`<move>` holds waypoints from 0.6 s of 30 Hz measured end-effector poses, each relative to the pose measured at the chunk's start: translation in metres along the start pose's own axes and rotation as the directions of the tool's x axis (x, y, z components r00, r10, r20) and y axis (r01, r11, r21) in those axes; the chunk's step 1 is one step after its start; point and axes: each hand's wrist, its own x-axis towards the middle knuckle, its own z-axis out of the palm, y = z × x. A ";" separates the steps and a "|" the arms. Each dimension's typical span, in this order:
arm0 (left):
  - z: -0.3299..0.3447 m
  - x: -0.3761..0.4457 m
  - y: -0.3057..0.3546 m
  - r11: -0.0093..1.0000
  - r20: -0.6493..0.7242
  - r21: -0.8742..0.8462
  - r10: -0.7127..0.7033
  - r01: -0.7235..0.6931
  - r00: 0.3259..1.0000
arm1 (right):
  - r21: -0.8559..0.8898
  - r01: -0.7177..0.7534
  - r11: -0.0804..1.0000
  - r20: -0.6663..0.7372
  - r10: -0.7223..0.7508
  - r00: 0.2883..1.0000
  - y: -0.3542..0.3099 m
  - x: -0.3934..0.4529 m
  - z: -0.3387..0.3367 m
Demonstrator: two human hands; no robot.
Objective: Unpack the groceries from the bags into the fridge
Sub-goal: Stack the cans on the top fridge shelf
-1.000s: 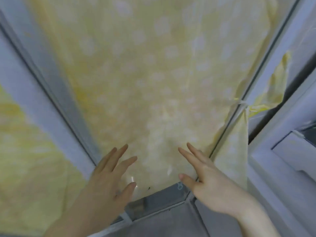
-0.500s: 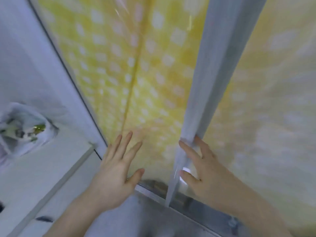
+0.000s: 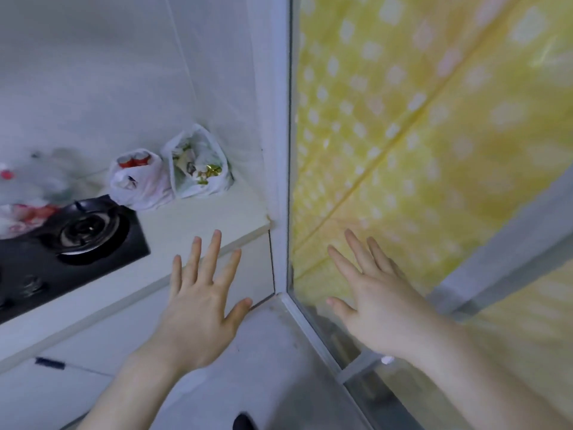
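You are holding your left hand (image 3: 198,308) and right hand (image 3: 372,308) out, fingers spread, gripping nothing; two white bags (image 3: 169,173) are sitting on the counter (image 3: 198,221).

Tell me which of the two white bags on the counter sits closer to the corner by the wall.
The right-hand bag, showing green and gold contents; the other bag shows red tops and sits beside the stove.

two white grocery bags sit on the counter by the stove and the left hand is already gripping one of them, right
Not quite. The head view shows two white grocery bags on the counter by the stove, but the left hand grips neither: its fingers are spread, short of the bags.
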 end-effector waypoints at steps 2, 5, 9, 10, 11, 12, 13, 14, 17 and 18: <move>-0.006 -0.003 -0.021 0.999 -0.016 -0.002 -0.053 0.053 0.998 | -0.021 0.061 0.998 0.000 -0.061 0.998 -0.020 0.029 0.005; -0.010 -0.006 -0.059 0.989 -0.030 0.016 -0.143 0.144 0.989 | -0.055 0.141 0.988 0.007 -0.141 0.990 -0.058 0.068 0.008; -0.013 -0.009 -0.113 0.974 -0.046 0.012 -0.226 0.227 0.973 | -0.088 0.222 0.971 -0.016 -0.224 0.974 -0.108 0.115 0.010; -0.014 -0.009 -0.126 0.970 -0.042 0.005 -0.241 0.241 0.970 | -0.093 0.235 0.967 -0.018 -0.238 0.971 -0.119 0.126 0.011; -0.014 -0.008 -0.139 0.967 -0.034 0.011 -0.253 0.254 0.967 | -0.099 0.248 0.964 -0.019 -0.251 0.968 -0.131 0.136 0.012; -0.015 -0.008 -0.151 0.964 -0.029 0.023 -0.265 0.265 0.964 | -0.105 0.258 0.960 -0.018 -0.262 0.965 -0.141 0.146 0.013; -0.015 -0.007 -0.162 0.960 -0.028 0.031 -0.278 0.279 0.960 | -0.109 0.268 0.957 -0.015 -0.272 0.962 -0.151 0.156 0.015; -0.016 -0.006 -0.173 0.956 -0.028 0.030 -0.292 0.293 0.956 | -0.110 0.277 0.954 -0.007 -0.280 0.960 -0.160 0.165 0.016; -0.016 -0.003 -0.202 0.945 -0.017 0.034 -0.325 0.325 0.946 | -0.098 0.300 0.949 0.039 -0.298 0.954 -0.186 0.190 0.018; -0.016 -0.001 -0.211 0.940 -0.023 0.033 -0.338 0.338 0.941 | -0.099 0.313 0.945 0.050 -0.309 0.950 -0.193 0.199 0.019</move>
